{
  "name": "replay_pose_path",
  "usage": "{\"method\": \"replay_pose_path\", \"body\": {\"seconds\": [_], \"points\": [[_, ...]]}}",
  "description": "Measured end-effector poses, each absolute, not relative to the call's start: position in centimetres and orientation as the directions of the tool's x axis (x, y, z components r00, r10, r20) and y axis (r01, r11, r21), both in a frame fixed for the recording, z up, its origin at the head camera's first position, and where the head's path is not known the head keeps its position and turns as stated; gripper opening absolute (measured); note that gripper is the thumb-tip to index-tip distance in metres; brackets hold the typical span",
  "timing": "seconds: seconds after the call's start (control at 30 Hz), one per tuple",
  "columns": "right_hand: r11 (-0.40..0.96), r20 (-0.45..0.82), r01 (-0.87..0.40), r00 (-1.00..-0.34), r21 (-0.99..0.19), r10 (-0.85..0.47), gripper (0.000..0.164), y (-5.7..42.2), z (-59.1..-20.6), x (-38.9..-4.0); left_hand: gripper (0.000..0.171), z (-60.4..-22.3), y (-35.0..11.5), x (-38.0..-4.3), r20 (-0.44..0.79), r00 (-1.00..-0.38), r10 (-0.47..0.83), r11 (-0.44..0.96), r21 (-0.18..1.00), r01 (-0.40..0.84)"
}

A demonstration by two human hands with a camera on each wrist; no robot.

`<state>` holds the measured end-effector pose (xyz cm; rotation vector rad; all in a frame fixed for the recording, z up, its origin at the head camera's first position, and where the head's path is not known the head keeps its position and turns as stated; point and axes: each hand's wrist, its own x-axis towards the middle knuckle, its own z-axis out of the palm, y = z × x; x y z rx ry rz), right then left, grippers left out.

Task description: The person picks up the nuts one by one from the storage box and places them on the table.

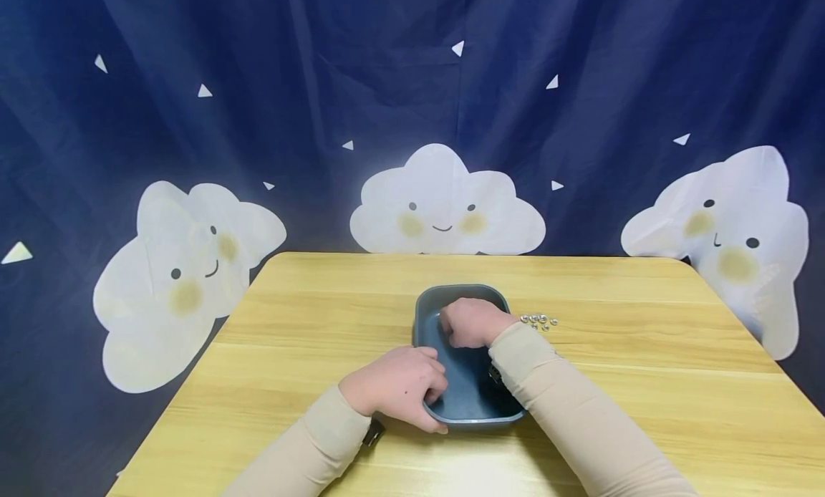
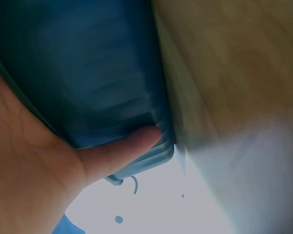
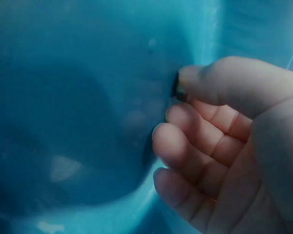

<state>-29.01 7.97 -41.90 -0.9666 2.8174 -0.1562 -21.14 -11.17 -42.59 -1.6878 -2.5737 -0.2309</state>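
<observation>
A blue-grey rectangular plastic bin [image 1: 465,382] stands on the table in the head view. My left hand [image 1: 402,386] grips its near left corner, fingers curled over the rim and thumb against the outside wall, as the left wrist view shows. Inside the bin, towards its far end, is my right hand [image 1: 473,322]. In the right wrist view, the thumb and index finger pinch a small dark nut [image 3: 180,91], partly hidden and blurred, close to the bin floor [image 3: 88,97]. The other fingers are curled. Several small shiny metal nuts [image 1: 543,319] lie just right of the bin.
The light wooden table [image 1: 309,304] extends around the bin on all sides. Behind it hangs a dark blue curtain [image 1: 387,74] with printed smiling clouds [image 1: 445,196]. My right sleeve [image 1: 573,404] crosses over the bin's right rim.
</observation>
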Motion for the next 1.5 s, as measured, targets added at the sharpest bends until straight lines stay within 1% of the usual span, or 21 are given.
{"method": "replay_pose_path", "body": {"seconds": [0.2, 0.33, 0.47, 0.67, 0.83, 1.0, 1.13, 1.3, 1.5], "points": [[0.792, -0.133, -0.592, -0.782, -0.152, -0.609, 0.036, 7.7, -42.0, -29.0, 0.050, -42.7, -11.4, -21.0, 0.127, -0.401, 0.907, 0.390, 0.101, 0.915], [0.801, -0.139, -0.581, -0.789, -0.146, -0.598, 0.032, 7.5, -42.0, -29.1, 0.051, -42.8, -11.6, -21.1, 0.127, -0.405, 0.905, 0.395, 0.100, 0.913], [0.799, -0.151, -0.581, -0.785, -0.154, -0.600, 0.024, 7.5, -42.0, -29.2, 0.050, -42.8, -11.6, -21.2, 0.120, -0.407, 0.905, 0.396, 0.105, 0.912], [0.789, -0.126, -0.573, -0.785, -0.223, -0.606, 0.009, 7.7, -41.5, -29.3, 0.051, -42.6, -11.5, -21.3, 0.126, -0.403, 0.906, 0.390, 0.116, 0.913], [0.762, -0.088, -0.558, -0.785, -0.328, -0.613, 0.004, 8.2, -40.8, -29.3, 0.051, -42.5, -11.3, -21.2, 0.128, -0.393, 0.910, 0.379, 0.123, 0.917], [0.724, -0.007, -0.544, -0.797, -0.424, -0.604, 0.005, 8.9, -39.8, -29.1, 0.053, -42.5, -11.3, -21.2, 0.144, -0.372, 0.917, 0.356, 0.126, 0.926], [0.713, 0.030, -0.530, -0.811, -0.459, -0.584, 0.007, 9.5, -39.1, -28.8, 0.053, -42.4, -11.3, -21.2, 0.142, -0.365, 0.920, 0.348, 0.130, 0.928], [0.695, 0.068, -0.544, -0.807, -0.471, -0.586, 0.006, 10.2, -38.1, -28.4, 0.052, -42.4, -11.3, -21.3, 0.124, -0.371, 0.921, 0.356, 0.128, 0.926], [0.690, 0.101, -0.564, -0.802, -0.453, -0.589, 0.007, 11.2, -36.9, -27.7, 0.052, -42.4, -11.3, -21.3, 0.127, -0.376, 0.918, 0.363, 0.117, 0.924]]}}
